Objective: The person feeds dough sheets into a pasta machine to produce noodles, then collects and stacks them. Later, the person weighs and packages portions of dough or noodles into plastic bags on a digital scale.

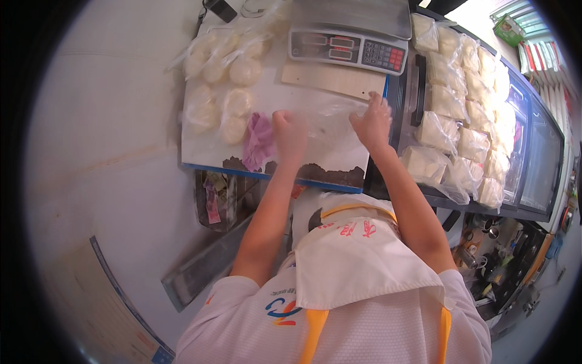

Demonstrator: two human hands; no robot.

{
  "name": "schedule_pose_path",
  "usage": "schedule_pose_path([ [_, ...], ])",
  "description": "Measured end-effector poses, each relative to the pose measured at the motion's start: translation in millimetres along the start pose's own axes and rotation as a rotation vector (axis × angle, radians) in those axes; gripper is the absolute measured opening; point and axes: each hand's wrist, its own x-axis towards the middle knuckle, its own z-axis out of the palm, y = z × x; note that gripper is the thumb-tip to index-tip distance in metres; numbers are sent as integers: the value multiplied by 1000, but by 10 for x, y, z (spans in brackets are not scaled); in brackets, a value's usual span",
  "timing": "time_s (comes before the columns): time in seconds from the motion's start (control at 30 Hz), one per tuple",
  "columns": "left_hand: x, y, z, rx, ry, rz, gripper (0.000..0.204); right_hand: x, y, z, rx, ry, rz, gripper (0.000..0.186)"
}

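Observation:
A thin clear plastic bag (327,124) lies spread on the white tabletop between my hands. My left hand (291,133) is closed in a fist at the bag's left side, somewhat smeared by motion, and seems to grip its edge. On the right, my right hand (374,121) has its thumb and fingers apart over the table's right edge, its thumb close to the bag. A pink cloth (259,141) lies crumpled just left of my left hand. Beyond both hands, a pale wooden board (327,79) lies in front of a digital scale (348,51).
Bagged round pale dough pieces (245,71) cover the table's left side. Many bagged pale square pieces (445,100) sit in rows on a dark glass-topped cabinet (536,170) at right. A bin-like box (216,203) stands below the table's chipped front edge.

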Motion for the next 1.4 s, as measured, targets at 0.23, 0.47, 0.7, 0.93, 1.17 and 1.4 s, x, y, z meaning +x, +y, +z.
schedule_pose_path([
  [0.23, -286, 639, -301, 232, 172, 394, 46, -407, -165, -202, 341, -290, -517, 34],
  [0.47, -258, 325, -360, 92, -88, 104, 30, -168, 29, 390, -123, -372, -560, 51],
  [0.7, -459, 873, -375, 118, -150, 783, 30, -27, -77, 343, -240, -689, -459, 55],
  [0.93, -169, 309, 154, 567, -354, 423, 64, 85, 99, 401, -83, -761, -245, 69],
  [1.17, -146, 605, 197, 776, -370, 488, 64, 65, 200, 310, 152, -489, -313, 56],
  [1.4, -65, 343, -15, 558, -217, 706, 49, -577, -29, -1469, 397, -380, -400, 26],
])
